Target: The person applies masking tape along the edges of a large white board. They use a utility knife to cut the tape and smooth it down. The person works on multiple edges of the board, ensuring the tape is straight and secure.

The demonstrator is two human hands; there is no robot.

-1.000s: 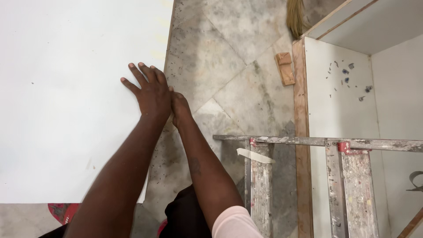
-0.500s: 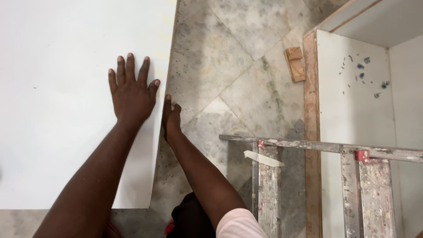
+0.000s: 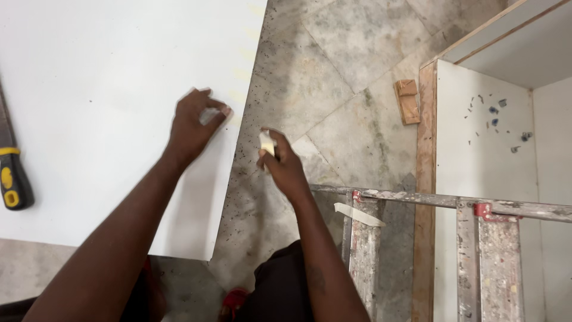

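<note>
White board [image 3: 89,107] fills the upper left of the frame, lying flat over the grey stone floor [image 3: 333,71], and our left hand [image 3: 193,122] rests on it close to its right edge, arm stretched up from the lower left, fingers curled down with the tips pressing the surface; it seems to grip nothing, though the blur there hides detail. Our right hand [image 3: 283,164] sits just right of the board's edge, near the middle of the frame, above the floor, its fingers closed around a small pale piece [image 3: 266,143] that pokes up from the grip; we cannot tell what the piece is. At the far left edge a tool with a yellow and black handle [image 3: 12,179] lies on the board, well apart from both hands. To the lower right stands a paint-spattered metal ladder [image 3: 429,200], its top bar running just beside our right forearm. Upper right holds a white cabinet panel [image 3: 482,161] with a wooden edge, and a small wooden block [image 3: 407,101] lies on the floor beside it.
</note>
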